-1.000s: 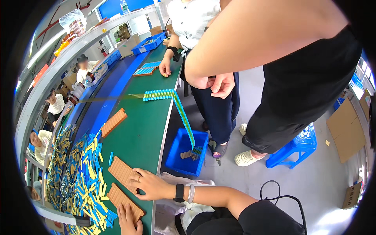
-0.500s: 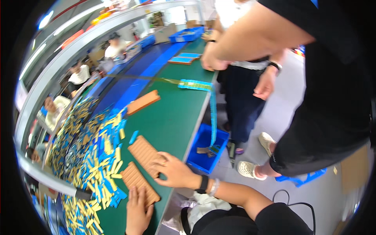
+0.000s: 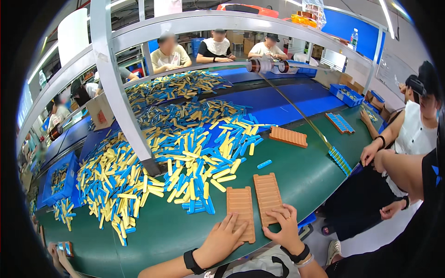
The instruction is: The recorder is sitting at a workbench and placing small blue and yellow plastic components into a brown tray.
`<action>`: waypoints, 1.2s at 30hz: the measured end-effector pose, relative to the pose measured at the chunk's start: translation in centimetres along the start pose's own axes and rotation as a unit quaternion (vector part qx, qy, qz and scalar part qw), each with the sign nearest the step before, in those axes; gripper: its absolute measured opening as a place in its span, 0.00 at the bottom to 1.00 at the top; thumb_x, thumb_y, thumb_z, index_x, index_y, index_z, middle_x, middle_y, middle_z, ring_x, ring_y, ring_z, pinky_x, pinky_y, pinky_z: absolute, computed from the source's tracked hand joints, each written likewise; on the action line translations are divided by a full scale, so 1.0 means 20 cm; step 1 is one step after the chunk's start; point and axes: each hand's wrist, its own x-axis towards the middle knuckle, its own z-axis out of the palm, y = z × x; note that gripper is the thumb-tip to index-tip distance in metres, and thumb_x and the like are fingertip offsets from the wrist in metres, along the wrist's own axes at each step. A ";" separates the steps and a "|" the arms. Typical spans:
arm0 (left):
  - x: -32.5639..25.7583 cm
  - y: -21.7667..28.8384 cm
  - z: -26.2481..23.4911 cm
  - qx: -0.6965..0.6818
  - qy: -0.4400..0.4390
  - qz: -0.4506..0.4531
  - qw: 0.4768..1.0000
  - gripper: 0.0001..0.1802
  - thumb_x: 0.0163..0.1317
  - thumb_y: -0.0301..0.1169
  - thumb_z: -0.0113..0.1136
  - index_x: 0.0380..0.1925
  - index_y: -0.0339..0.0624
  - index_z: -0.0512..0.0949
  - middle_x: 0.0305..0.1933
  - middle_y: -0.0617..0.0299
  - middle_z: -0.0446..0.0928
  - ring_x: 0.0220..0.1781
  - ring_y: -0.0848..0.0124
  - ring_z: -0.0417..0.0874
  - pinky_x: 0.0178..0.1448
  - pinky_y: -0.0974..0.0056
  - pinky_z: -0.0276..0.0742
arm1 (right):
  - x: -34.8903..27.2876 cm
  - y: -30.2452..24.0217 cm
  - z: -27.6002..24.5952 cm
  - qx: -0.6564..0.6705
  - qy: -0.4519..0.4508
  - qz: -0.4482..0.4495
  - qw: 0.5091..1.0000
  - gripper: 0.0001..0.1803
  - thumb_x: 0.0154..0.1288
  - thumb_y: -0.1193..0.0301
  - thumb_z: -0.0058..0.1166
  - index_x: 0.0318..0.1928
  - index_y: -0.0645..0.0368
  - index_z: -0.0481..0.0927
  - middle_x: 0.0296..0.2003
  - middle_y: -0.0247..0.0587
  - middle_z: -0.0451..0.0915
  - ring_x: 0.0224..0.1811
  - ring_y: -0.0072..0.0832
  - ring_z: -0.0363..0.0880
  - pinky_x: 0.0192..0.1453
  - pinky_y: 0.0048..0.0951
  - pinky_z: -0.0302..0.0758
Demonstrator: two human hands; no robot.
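Two orange-brown trays with crosswise grooves lie side by side on the green tabletop [image 3: 176, 245], their grooves bare. On the near half of the left tray [image 3: 239, 199] my left hand [image 3: 220, 243] rests with fingers stretched out flat. My right hand [image 3: 285, 227] holds the near end of the right tray [image 3: 267, 187], thumb at its left edge and fingers bent over the top. Just beyond the trays lies a single blue strip [image 3: 264, 164]. To their left spreads a large heap of loose yellow and blue strips [image 3: 199, 160], flat with rounded ends.
Another grooved tray [image 3: 288, 136] lies farther back, with a blue-filled tray [image 3: 340, 123] right of it. A tape band [image 3: 296, 109] runs from a roll to a row of blue strips [image 3: 340, 161]. A metal post [image 3: 123, 102] stands in the heap. Co-workers [image 3: 394, 143] are at right.
My view has swung left and levelled, bringing the whole heap and the people across the table into sight. Both hands stay at the same two trays.
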 end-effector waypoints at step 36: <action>-0.14 0.08 -0.13 -0.118 -0.045 -0.200 0.972 0.32 0.55 0.39 0.64 0.59 0.41 0.66 0.33 0.50 0.72 0.37 0.54 0.74 0.39 0.55 0.76 | 0.13 0.03 -0.12 0.035 -0.289 -0.041 0.956 0.34 0.57 0.54 0.59 0.64 0.48 0.71 0.65 0.59 0.61 0.70 0.48 0.57 0.71 0.62 0.41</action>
